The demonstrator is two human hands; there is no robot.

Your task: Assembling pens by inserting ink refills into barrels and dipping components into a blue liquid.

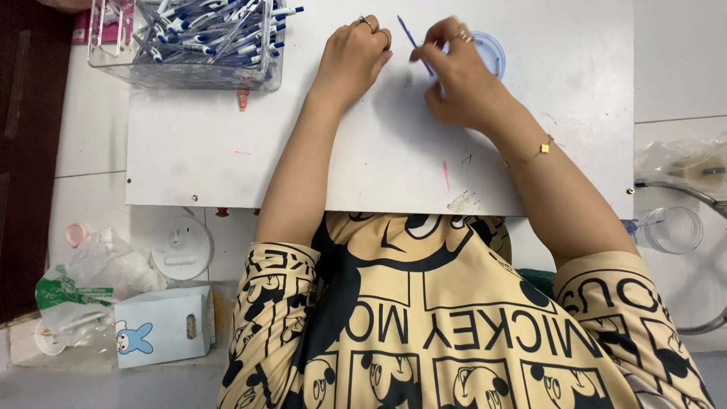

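My right hand [462, 79] pinches a thin blue pen refill [413, 39] above the white board [227, 144], the stick pointing up and to the left. A ring and a gold bracelet show on that arm. Just left of it, my left hand [352, 57] rests on the board with its fingers curled under; whether it holds anything is hidden. A small clear round container [492, 53] with a blue rim sits partly behind my right hand. At the board's far left stands a clear plastic box [189, 72] full of several blue-and-white pens.
On the floor at left lie a round white lid [182, 248], a light-blue tissue box [163, 327] and a crumpled plastic bag [83, 280]. A clear cup [672, 229] and a metal chair frame [681, 189] are at right.
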